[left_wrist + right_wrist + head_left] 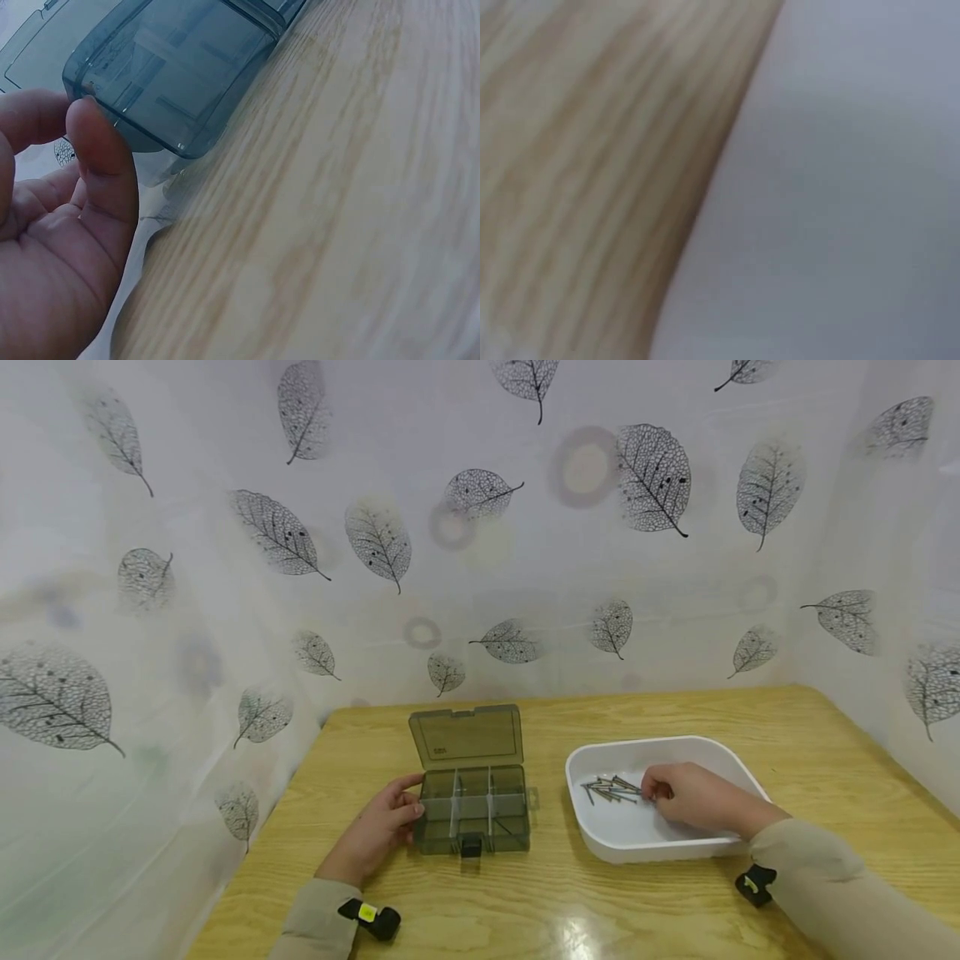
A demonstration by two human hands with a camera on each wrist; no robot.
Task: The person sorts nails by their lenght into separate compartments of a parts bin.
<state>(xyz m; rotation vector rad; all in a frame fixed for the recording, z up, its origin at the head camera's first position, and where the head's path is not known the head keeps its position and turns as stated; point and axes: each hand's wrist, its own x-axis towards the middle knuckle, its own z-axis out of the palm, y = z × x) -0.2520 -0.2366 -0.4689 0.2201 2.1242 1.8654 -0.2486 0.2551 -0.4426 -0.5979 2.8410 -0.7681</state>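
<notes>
A smoky clear compartment box (472, 810) stands on the table with its lid (467, 737) raised at the back. My left hand (386, 822) holds the box's left side, thumb and fingers against its wall. One thin dark screw (505, 828) shows in the front right compartment. To the right, my right hand (693, 795) reaches into a white tray (671, 747). Its thumb and forefinger pinch at the right end of a small pile of long screws (613, 789); the fingertips are partly hidden. The right wrist view shows only blurred tray wall and table.
The wooden table (525, 902) carries both box and tray, with a gap between them. Behind and on both sides hangs a pale sheet (525, 568) printed with leaves. A latch (470, 846) sits on the box's front.
</notes>
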